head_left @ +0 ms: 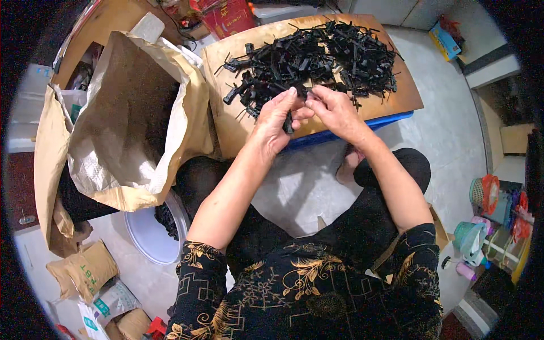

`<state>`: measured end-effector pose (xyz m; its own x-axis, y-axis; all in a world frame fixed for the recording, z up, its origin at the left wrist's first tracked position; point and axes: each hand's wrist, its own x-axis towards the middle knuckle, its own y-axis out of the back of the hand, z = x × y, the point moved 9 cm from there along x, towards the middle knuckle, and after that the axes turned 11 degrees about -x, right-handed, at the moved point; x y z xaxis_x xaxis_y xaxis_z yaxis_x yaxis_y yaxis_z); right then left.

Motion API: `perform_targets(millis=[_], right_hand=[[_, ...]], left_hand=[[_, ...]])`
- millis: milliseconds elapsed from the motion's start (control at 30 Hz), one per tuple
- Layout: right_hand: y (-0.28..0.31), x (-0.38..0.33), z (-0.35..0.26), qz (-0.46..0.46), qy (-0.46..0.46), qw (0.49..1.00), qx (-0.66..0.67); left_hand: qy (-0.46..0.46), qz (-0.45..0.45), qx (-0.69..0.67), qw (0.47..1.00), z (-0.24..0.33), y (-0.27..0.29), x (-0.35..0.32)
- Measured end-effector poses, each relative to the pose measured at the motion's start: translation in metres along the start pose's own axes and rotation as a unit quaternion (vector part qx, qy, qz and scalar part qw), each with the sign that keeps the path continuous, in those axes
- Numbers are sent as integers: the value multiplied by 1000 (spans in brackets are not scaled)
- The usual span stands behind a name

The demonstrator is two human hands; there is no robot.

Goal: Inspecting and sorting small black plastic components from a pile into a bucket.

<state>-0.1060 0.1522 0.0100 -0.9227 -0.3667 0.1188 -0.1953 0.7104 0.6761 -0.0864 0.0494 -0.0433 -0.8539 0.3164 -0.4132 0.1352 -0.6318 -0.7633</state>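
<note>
Both of my hands meet over the near edge of a wooden board (391,116). My left hand (277,116) is closed round a black plastic part (288,123), whose lower end sticks out below the fingers. Pinched at the upper end of that part, my right hand (334,107) touches it with thumb and fingertips; the exact grip is partly hidden by the fingers. Beyond the hands, a large heap of black plastic parts (294,56) with thin sprue-like sticks spreads across the board.
A large open paper sack (124,192) with a white lining stands left of the board. Below it is a white tub (144,243) with black bits inside. Brown packages (85,269) lie at lower left. A blue edge (391,120) shows under the board. Baskets (467,238) stand at right.
</note>
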Motion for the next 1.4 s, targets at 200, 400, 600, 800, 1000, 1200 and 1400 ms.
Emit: perform_targets(millis=[200, 400, 600, 800, 1000, 1200, 1400], right_hand=[[2, -4, -14, 47, 58, 997, 12], [-1, -7, -30, 87, 129, 983, -97], [-7, 1, -7, 35, 5, 992, 119], [-34, -1, -9, -86, -115, 951, 273], [-41, 3, -2, -78, -135, 940, 305], [-44, 7, 1, -73, -140, 942, 296], [-50, 12, 6, -74, -155, 934, 312]], left_hand=[[-4, -21, -88, 996, 3, 0, -2], [-54, 10, -66, 996, 16, 5, -6], [-148, 28, 110, 982, 40, 1, -17], [-198, 44, 248, 947, 48, -9, -25], [-225, 33, 305, 925, 50, -14, -22], [-231, 29, 326, 916, 50, -14, -17], [-264, 34, 333, 905, 51, -8, -11]])
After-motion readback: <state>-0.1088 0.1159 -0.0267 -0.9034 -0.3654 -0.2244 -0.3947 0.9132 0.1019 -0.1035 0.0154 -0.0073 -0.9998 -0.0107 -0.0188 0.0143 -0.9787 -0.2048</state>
